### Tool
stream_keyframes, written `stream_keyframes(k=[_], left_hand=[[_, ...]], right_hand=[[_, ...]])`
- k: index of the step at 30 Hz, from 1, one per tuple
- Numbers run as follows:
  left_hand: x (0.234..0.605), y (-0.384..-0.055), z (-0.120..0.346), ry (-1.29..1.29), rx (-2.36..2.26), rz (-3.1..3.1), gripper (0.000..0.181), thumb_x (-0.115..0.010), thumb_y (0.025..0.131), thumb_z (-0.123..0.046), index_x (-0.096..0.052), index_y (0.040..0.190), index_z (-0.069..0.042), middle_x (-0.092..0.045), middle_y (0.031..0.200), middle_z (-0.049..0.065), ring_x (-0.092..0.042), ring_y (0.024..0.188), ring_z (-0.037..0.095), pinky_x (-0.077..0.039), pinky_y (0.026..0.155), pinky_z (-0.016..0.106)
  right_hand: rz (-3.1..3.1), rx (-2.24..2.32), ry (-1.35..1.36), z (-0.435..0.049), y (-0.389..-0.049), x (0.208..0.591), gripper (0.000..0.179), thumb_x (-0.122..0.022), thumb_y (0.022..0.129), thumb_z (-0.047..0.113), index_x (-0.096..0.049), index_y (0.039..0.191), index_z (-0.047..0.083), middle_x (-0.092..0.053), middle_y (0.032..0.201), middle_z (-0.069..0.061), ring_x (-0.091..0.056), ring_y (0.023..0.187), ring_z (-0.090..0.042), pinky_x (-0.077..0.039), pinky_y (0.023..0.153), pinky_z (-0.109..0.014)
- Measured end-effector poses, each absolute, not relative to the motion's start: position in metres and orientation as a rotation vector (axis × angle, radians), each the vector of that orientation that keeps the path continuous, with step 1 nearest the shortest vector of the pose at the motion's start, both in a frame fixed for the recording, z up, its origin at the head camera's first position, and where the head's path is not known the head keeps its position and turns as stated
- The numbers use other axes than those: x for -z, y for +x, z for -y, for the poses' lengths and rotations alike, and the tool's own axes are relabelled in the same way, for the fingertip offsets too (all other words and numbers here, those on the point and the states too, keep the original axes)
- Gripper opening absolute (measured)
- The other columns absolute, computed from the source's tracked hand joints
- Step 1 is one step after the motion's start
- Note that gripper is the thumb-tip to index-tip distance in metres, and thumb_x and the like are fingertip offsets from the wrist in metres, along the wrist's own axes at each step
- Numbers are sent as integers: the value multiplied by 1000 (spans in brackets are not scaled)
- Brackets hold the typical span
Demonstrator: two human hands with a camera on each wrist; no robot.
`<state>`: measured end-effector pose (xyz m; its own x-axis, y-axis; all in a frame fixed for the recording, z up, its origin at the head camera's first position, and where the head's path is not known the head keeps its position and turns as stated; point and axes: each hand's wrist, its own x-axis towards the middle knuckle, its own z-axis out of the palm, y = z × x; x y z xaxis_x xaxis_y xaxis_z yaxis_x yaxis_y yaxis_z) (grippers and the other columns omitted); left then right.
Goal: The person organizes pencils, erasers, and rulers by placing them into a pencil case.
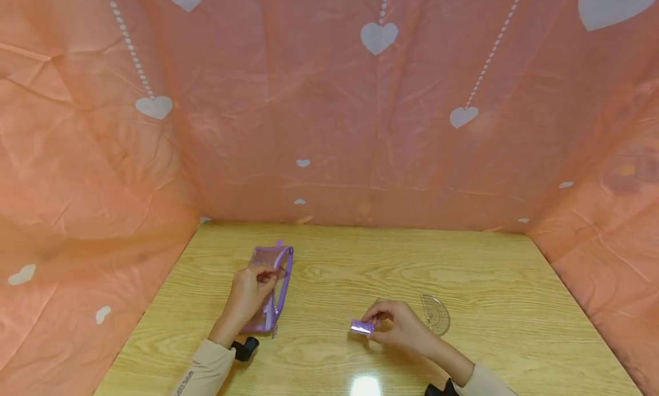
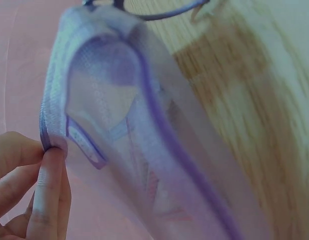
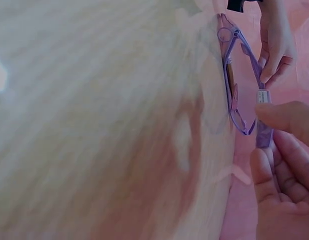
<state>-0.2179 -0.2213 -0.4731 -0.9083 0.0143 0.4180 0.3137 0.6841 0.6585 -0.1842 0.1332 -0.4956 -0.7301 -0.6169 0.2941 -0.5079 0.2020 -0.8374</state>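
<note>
A see-through mesh pencil case with purple trim (image 1: 259,323) lies on the left of the table, its zipped mouth gaping. My left hand (image 1: 246,296) pinches the zipper edge of that case between thumb and fingers, as the left wrist view shows up close. Inside the case, the right wrist view shows a brown stick-like item (image 3: 231,75); other contents are blurred behind the mesh. Right of the case and apart from it, my right hand (image 1: 399,325) holds a small shiny purple block (image 1: 362,327) between thumb and fingers, just above the table. A white printed label (image 3: 263,96) marks one end.
A clear half-round protractor (image 1: 436,316) lies on the wood-grain table (image 1: 489,281), just beyond my right hand. Orange-pink cloth with white hearts (image 1: 329,127) hangs along the back and both sides of the table.
</note>
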Motion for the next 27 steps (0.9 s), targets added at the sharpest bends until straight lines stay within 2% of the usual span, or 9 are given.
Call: stream_keyframes(k=[11,27], left_hand=[[472,-216,223,-279,1082,2511,12,-76,81,6,-76,93,5,-72,80,9,-69,71,20,-57,61,28],[473,-217,222,-274,1076,2487,11,-77,79,7,-75,89,5,-72,77,9,-68,68,19,-56,59,26]], right_hand=[[-2385,1532,-1041,-98,-210,489,22,-81,77,-5,-73,97,3,-69,90,-5,-62,77,-16,-55,69,-27],[-2382,1560,-971,-59,-229,485,22,-82,77,-5,-74,97,-1,-69,89,-10,-62,76,-21,-53,67,-25]])
